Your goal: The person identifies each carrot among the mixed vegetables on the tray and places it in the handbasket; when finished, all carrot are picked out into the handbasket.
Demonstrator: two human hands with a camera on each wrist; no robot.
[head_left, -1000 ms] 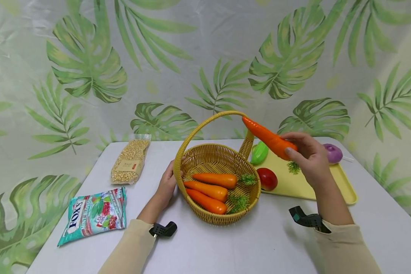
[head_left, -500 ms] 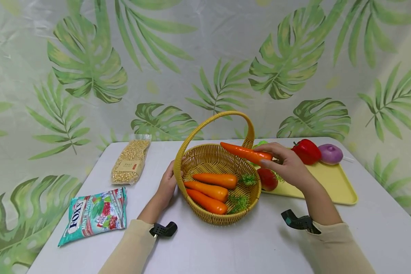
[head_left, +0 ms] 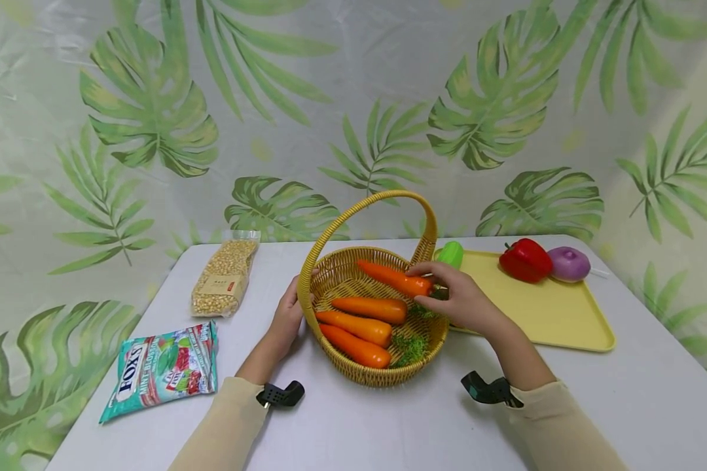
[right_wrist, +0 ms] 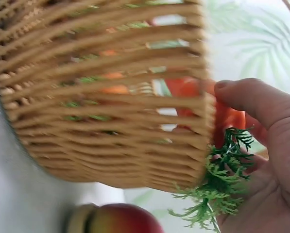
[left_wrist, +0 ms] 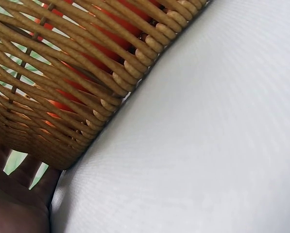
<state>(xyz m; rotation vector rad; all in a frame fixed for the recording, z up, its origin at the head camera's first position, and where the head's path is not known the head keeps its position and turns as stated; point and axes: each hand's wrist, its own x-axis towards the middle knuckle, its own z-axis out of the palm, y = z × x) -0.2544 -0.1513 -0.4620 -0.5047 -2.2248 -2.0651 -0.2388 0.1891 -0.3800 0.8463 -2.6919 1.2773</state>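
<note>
In the head view my right hand (head_left: 462,302) pinches an orange carrot (head_left: 393,278) near its leafy end, inside the back right part of a wicker basket (head_left: 368,375). The right wrist view shows the thumb on the carrot at the basket's rim, with green leaves (right_wrist: 222,179) hanging outside the wall. Three more carrots (head_left: 370,309) lie side by side in the basket, their leaf tufts toward the right. My left hand (head_left: 285,322) holds the basket's left side by the handle's foot; the left wrist view shows its fingers (left_wrist: 25,170) against the wickerwork.
On the right, a yellow tray (head_left: 542,320) bears a red bell pepper (head_left: 525,260), a purple onion (head_left: 568,264) and a green vegetable (head_left: 450,254). A red round fruit (right_wrist: 127,221) stands near the basket. Left lie a candy bag (head_left: 162,369) and a bag of grains (head_left: 225,278).
My right hand has moved left and down, bringing the carrot from above the tray into the basket. The bell pepper has come into sight. My left hand and the basket have stayed put.
</note>
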